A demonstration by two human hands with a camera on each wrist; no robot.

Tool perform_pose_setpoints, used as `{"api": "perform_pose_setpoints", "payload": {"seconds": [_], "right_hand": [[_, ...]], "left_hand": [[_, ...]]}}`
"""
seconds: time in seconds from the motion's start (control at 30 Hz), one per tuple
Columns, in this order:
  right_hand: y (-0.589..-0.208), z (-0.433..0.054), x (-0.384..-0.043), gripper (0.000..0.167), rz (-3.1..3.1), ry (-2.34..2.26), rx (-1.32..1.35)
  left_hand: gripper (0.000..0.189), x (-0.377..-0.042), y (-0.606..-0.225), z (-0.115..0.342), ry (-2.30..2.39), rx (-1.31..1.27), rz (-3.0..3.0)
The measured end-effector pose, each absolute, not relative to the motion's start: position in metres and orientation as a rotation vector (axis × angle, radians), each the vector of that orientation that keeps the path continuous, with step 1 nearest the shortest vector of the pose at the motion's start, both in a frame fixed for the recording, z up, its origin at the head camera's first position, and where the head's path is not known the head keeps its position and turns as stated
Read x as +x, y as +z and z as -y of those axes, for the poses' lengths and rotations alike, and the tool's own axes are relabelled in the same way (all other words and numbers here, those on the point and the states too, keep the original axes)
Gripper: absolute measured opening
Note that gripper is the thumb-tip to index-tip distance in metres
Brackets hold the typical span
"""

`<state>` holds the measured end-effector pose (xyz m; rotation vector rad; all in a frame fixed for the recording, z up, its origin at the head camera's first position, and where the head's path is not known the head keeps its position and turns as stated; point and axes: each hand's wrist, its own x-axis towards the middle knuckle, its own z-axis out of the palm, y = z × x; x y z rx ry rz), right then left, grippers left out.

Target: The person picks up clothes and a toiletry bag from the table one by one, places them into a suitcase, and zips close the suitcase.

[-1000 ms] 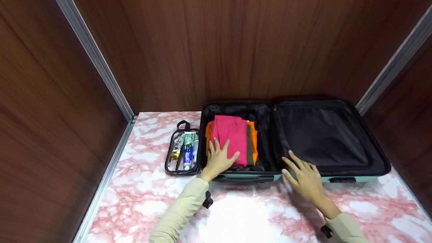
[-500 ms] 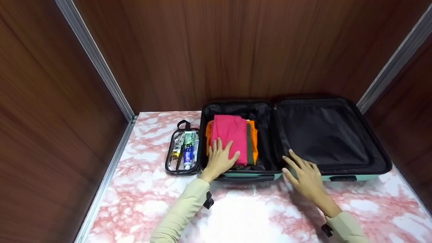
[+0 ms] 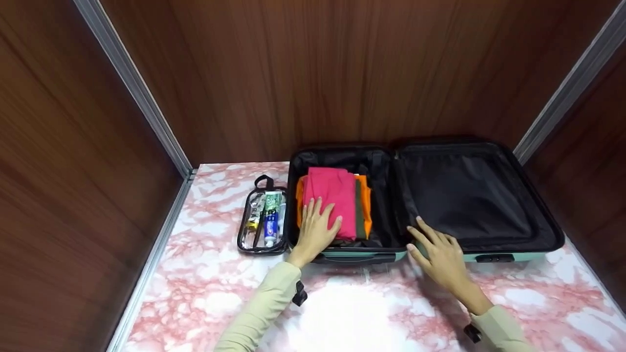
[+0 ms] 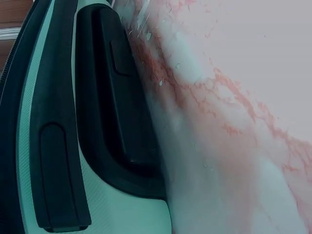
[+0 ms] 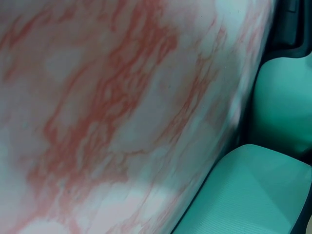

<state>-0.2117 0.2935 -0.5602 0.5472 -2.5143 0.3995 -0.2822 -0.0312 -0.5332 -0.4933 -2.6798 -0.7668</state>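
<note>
An open green suitcase (image 3: 330,254) with black lining lies on the table, its two halves side by side. Folded clothes fill part of the left half: a pink garment (image 3: 335,188) on top, with orange cloth (image 3: 365,195) and a dark green strip showing at its right. My left hand (image 3: 313,234) rests on the pink garment's lower left with fingers spread. At the near edge between the halves, my right hand (image 3: 440,256) touches the rim, fingers extended. The left wrist view shows the suitcase handle (image 4: 117,107); the right wrist view shows its green shell (image 5: 248,195). Neither wrist view shows fingers.
Left of the suitcase lies a clear pouch (image 3: 261,247) with black trim, holding a toothpaste tube (image 3: 272,220) and other toiletries. The suitcase's right half (image 3: 469,200) has a black lining panel. Wood-patterned walls (image 3: 313,73) enclose the marbled table (image 3: 210,298) behind and at both sides.
My left hand has shifted very slightly on the pink garment, its fingers drawing a little closer together. The right hand stays at the suitcase edge.
</note>
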Motion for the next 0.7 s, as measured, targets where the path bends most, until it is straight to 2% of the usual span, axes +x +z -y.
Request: {"api": "perform_pose_setpoints", "payload": {"seconds": [0.23, 0.7], "right_hand": [[-0.559, -0.293, -0.210, 0.050, 2.536, 0.399, 0.543], [-0.559, -0.293, -0.211, 0.050, 2.535, 0.410, 0.538]], "left_hand": [[0.027, -0.286, -0.531, 0.035, -0.921, -0.496, 2.494], [0.014, -0.293, -0.524, 0.059, -0.823, -0.495, 2.333]]}}
